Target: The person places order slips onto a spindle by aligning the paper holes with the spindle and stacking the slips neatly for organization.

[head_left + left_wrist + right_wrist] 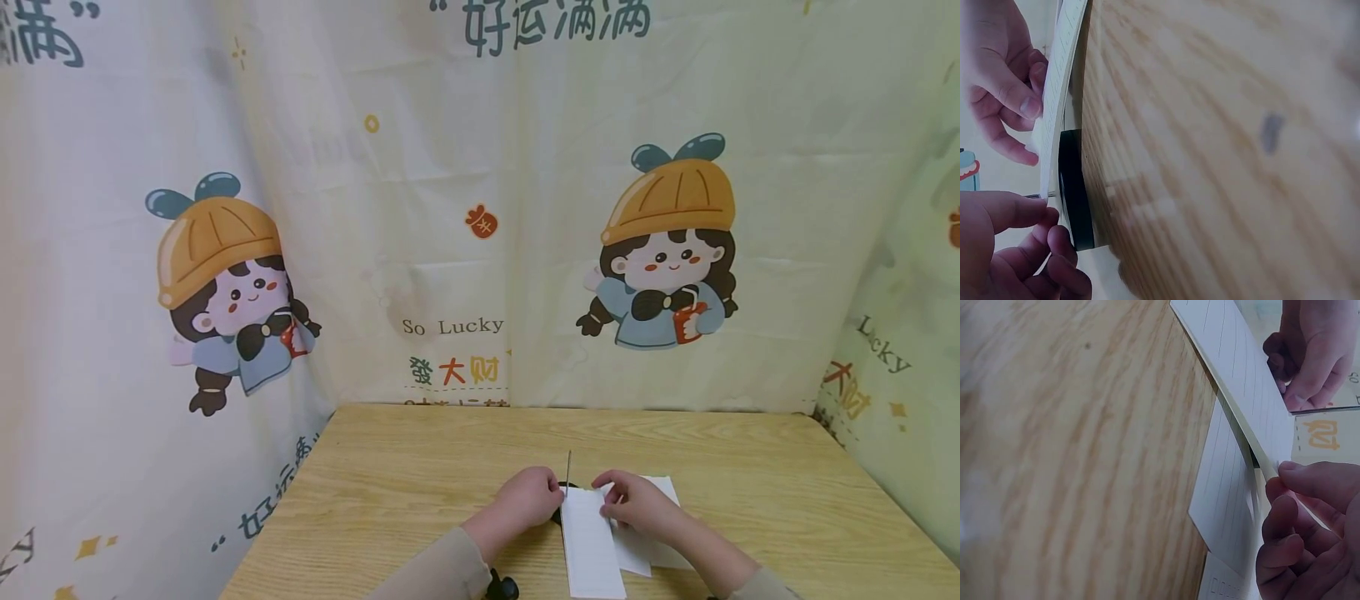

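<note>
A lined white paper slip (592,546) lies over a bill spike, whose thin metal rod (568,468) rises at the slip's top left corner. The rod appears to pass through the paper there. Below it sits the spike's round dark base (1075,187), with a small gap under the slip in the left wrist view. My left hand (529,497) pinches the slip's left corner beside the rod. On the opposite edge, my right hand (1310,531) pinches the paper between thumb and forefinger. Part of the base is hidden by the slip and left hand.
More white lined slips (633,552) lie on the wooden table (405,483), partly beneath the held slip and the right forearm. A black object (502,586) shows by the left sleeve. Printed curtains (420,250) stand behind the table and at its sides.
</note>
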Demonstrator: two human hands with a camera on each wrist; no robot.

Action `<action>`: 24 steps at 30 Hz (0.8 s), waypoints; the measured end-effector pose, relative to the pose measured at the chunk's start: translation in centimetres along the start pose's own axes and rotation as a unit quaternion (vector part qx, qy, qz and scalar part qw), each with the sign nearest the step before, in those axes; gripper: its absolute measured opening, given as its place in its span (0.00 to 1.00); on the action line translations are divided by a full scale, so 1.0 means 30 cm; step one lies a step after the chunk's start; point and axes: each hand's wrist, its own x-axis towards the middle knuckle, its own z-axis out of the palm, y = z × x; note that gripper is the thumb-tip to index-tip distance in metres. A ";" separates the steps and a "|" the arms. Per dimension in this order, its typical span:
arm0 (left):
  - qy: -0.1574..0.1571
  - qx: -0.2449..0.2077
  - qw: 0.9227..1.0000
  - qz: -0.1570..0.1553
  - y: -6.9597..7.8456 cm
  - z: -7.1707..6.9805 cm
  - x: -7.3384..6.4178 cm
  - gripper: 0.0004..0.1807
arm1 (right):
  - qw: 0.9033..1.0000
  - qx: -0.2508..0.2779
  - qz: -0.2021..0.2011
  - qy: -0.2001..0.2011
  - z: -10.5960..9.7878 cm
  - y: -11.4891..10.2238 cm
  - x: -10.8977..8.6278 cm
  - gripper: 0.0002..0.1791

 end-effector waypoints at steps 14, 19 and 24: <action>0.013 0.065 0.998 0.001 -0.006 0.030 0.020 0.13 | 0.999 -0.031 0.023 0.002 0.008 0.001 0.010 0.18; 0.022 0.064 0.998 0.002 -0.012 0.034 0.023 0.13 | 0.999 -0.044 0.030 0.004 0.012 0.000 0.010 0.17; 0.027 0.059 0.998 0.003 -0.015 0.034 0.022 0.12 | 0.999 -0.049 0.023 0.001 0.010 -0.003 0.004 0.18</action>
